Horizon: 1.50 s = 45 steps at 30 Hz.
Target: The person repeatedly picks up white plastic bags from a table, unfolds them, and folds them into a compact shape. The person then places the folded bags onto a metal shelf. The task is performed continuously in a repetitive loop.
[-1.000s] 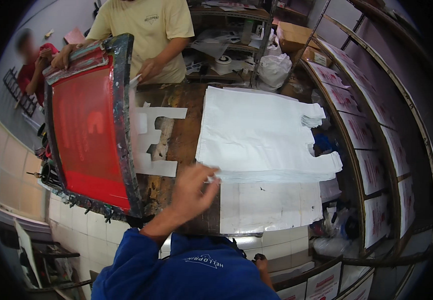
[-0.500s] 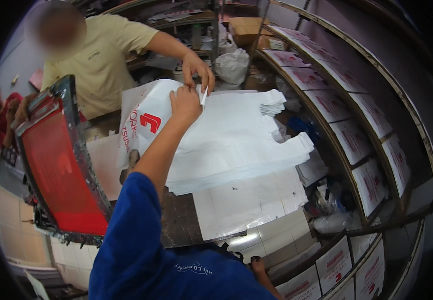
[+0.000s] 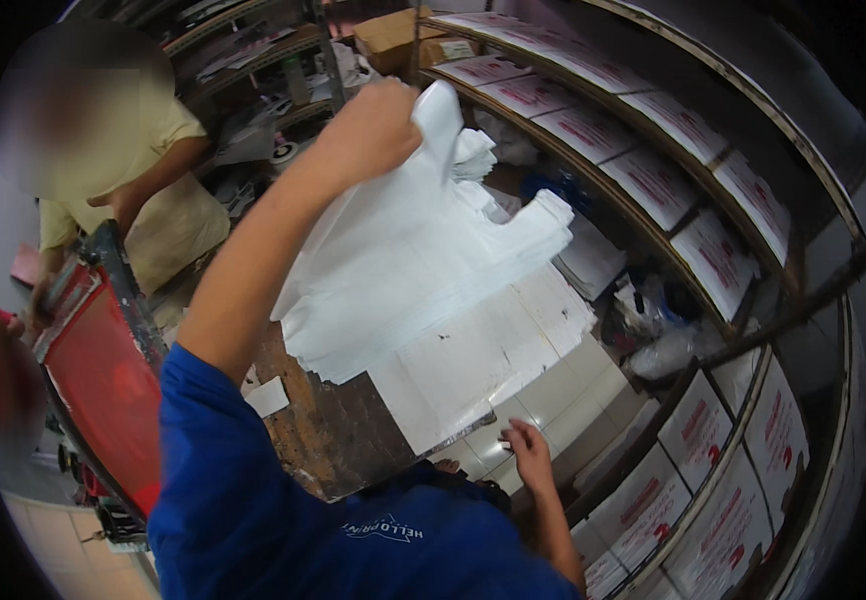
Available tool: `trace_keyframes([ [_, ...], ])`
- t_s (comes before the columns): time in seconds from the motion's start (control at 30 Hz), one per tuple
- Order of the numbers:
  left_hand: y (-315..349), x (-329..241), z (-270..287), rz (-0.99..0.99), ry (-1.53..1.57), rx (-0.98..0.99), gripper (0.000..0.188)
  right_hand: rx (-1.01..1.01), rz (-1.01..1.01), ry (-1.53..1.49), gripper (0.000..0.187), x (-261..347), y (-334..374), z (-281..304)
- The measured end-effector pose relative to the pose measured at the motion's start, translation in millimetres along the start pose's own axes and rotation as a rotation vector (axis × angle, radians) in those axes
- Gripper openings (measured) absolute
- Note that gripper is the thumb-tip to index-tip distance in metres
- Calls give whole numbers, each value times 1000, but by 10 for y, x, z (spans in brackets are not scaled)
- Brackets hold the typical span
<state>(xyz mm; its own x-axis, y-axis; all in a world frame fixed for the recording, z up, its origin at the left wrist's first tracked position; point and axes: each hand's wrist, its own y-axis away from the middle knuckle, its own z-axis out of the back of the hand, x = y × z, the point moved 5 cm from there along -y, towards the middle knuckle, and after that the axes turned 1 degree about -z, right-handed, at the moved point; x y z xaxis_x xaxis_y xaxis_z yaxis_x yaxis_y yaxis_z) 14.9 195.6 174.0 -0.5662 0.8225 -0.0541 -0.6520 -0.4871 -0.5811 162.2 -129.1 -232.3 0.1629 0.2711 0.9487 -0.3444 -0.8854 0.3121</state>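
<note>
A stack of white plastic carrier bags point(image 3: 393, 265) lies on the worktable, handle cut-outs facing right. My left hand point(image 3: 378, 125) is closed at the stack's far side, gripping a raised white plastic bag point(image 3: 437, 115) by its edge. Part of this bag stands up beside the fingers; its far side is hidden behind my hand. My right hand point(image 3: 528, 450) hangs low near the table's front right corner, fingers loosely bent and apart, with nothing in it. Under the stack, a white sheet point(image 3: 473, 370) covers part of the dark table point(image 3: 348, 425).
Across the table, a person in a yellow shirt point(image 3: 168, 215) stands beside a screen-printing frame point(image 3: 103, 400) with red mesh, one hand at its edge. Rack shelves point(image 3: 593, 165) on the right carry white bags with red print. More printed bags point(image 3: 698, 430) sit at lower right.
The red-printed bag has gone from the stack's left. My left hand has shifted to the far handle side with a white bag. The co-worker's hand has drawn back; my right hand has risen.
</note>
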Motion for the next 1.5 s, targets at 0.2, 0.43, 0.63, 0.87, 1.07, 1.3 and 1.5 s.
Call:
trace_keyframes([
  [0.2,-470,-1123,567,-250,32,-120,23,235,313,-223,47,1353,360,-579],
  [0.43,-423,-2190,947,-276,404,-209,33,-108,738,82,86,1306,1486,-654],
  [0.63,117,-3293,1291,-445,647,8,29,-644,635,83,117,1207,2083,-262],
  [0.87,958,-3796,1462,-1021,247,-323,26,-773,673,268,66,1233,2983,-627],
  [1.07,2158,-3700,998,-367,1227,267,26,-984,336,22,19,15,4325,-1337],
  [1.3,4153,-3516,-20,57,1251,817,34,-1247,200,-304,11,-1387,5575,-2591],
  [1.5,6083,-3865,-683,11,1343,1358,43,-1518,62,-841,8,-2712,6467,-3436],
])
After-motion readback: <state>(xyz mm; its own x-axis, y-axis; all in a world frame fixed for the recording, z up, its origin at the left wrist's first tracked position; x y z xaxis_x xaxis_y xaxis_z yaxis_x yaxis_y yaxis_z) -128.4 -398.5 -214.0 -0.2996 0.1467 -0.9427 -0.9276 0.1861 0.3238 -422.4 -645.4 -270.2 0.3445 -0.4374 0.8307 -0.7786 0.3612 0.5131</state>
